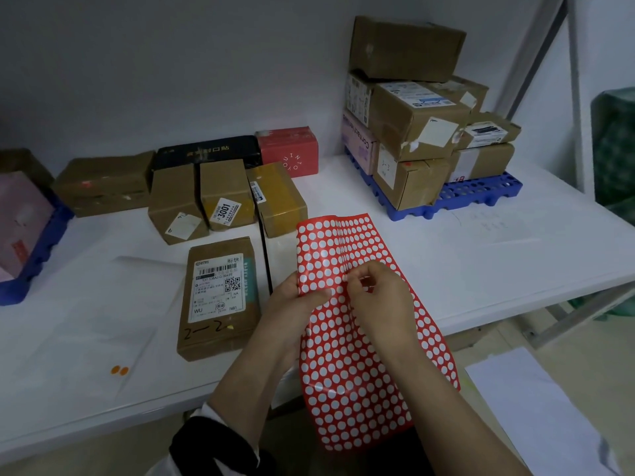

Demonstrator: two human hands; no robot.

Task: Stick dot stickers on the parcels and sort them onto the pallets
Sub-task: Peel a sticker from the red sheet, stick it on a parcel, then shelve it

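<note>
Both hands sit at the near edge of the surface (481, 269), holding up a sheet (360, 365), red with rows of white dots, which hangs creased past the edge. Left hand (292, 297) clamps the sheet's left edge, thumb on the front. Right hand (381, 297) has its fingers curled and thumb and fingertips pinched together on the sheet near its middle; whether a dot is lifted, cannot tell. White paper (532, 407) lies low at right, off the surface. Just left of the hands a flat parcel (220, 300) lies label up, with "2-2" handwritten below the label. Two orange dots (119, 370) lie on the surface, well left of it. Behind the parcel, three brown boxes (226, 194) stand side by side, touching. Behind those are a black box (206, 149) and a red box (288, 149), with a wider brown carton (103, 182) to their left. At far right a blue pallet (481, 194) carries a stack (412, 115) of cartons several layers high. At far left a second blue pallet (37, 249) holds a pink parcel (20, 221).
</note>
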